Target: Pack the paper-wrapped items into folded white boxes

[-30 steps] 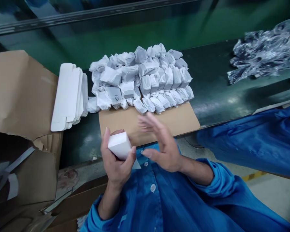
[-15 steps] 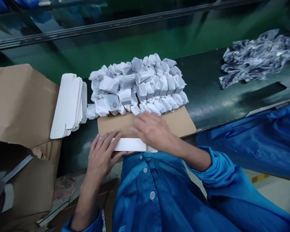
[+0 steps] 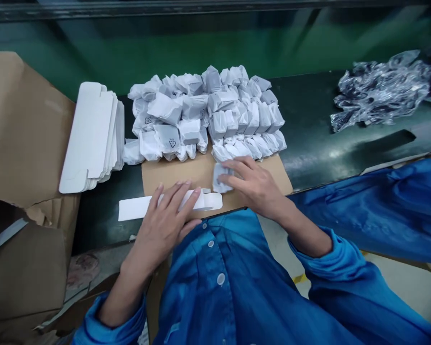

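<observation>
A long, narrow white carton point(image 3: 132, 208) lies near the front edge of a brown cardboard sheet point(image 3: 179, 170), its right end open with a flap sticking out. My left hand point(image 3: 167, 218) holds it, fingers across the top and thumb along the near side. My right hand point(image 3: 256, 184) pinches a small item in a white plastic bag point(image 3: 221, 178) just beyond the carton's open end; the item is slightly blurred. Rows of similar white bagged items point(image 3: 192, 112) are stacked at the back of the sheet, close to my right fingertips.
Flattened white cartons point(image 3: 88, 134) are stacked left of the bagged items. A large torn cardboard box point(image 3: 25, 124) stands at far left. Clear plastic bags with dark contents point(image 3: 384, 91) lie on the dark green bench point(image 3: 309, 124) at right. Another person's blue sleeve point(image 3: 373, 211) shows at right.
My right hand has moved from the carton's right end to beside the stack and now holds a bagged item. The carton's open end and flap are now exposed. The view has shifted slightly.
</observation>
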`<state>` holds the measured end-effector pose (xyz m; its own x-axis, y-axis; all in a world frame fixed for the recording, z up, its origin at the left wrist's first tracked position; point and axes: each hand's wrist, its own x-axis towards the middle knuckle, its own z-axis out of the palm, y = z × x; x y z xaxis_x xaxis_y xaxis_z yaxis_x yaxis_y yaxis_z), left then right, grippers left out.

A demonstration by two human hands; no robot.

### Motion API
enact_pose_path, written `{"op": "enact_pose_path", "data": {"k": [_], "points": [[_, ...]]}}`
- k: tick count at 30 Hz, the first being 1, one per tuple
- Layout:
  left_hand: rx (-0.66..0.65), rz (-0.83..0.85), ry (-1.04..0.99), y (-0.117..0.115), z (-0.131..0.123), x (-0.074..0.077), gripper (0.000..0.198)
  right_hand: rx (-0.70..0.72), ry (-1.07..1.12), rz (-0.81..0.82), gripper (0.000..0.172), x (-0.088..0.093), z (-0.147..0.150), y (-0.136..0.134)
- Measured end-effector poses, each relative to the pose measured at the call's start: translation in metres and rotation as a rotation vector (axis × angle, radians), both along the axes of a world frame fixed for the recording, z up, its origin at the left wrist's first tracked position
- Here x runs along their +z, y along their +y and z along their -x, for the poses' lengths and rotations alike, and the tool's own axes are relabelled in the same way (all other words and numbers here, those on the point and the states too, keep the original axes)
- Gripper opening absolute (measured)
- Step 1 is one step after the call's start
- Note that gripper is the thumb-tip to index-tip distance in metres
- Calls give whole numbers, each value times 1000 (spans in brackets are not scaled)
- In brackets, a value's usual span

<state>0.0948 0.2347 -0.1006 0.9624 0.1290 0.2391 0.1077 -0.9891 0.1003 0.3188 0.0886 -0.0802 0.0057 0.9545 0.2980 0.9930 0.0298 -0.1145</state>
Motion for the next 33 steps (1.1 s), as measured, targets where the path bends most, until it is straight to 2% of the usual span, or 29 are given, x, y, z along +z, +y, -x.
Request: {"op": "enact_pose_path", "data": {"k": [3, 6, 9, 12, 15, 18, 20, 22, 25, 27, 30, 33], "points": [[-98, 37, 39, 0, -13, -1, 53, -64, 111, 9, 39, -15, -14, -46], [-159, 107, 54, 3, -15, -3, 41, -263, 219, -67, 44, -25, -11, -72], [-185, 145, 70, 5, -10, -2, 48, -497, 240, -177, 38, -26, 9, -70], [-215, 152, 70, 5, -5, 0, 46, -578, 142, -106, 50, -28, 26, -51], [-213, 136, 29, 5, -3, 1, 40, -563, 161, -66, 40, -29, 28, -39], [-224, 132, -32, 6, -2, 0, 35, -449, 439, -115, 38, -19, 23, -45], [-231, 135, -107, 7, -3, 0, 32, -334, 655, -138, 41, -9, 23, -51], [-242, 142, -174, 7, -5, 0, 31, -167, 779, -87, 41, -2, 25, -52], [-249, 170, -143, 6, -6, 1, 31, 39, 759, 22, 37, -6, 30, -41], [-238, 179, -89, 5, -7, 1, 32, 46, 674, 10, 35, -16, 36, -29], [-228, 163, -88, 5, -8, 0, 29, -77, 467, -58, 32, -30, 54, -17], [-224, 158, -121, 4, -8, -2, 28, -174, 303, -137, 34, -37, 74, -14]]}}
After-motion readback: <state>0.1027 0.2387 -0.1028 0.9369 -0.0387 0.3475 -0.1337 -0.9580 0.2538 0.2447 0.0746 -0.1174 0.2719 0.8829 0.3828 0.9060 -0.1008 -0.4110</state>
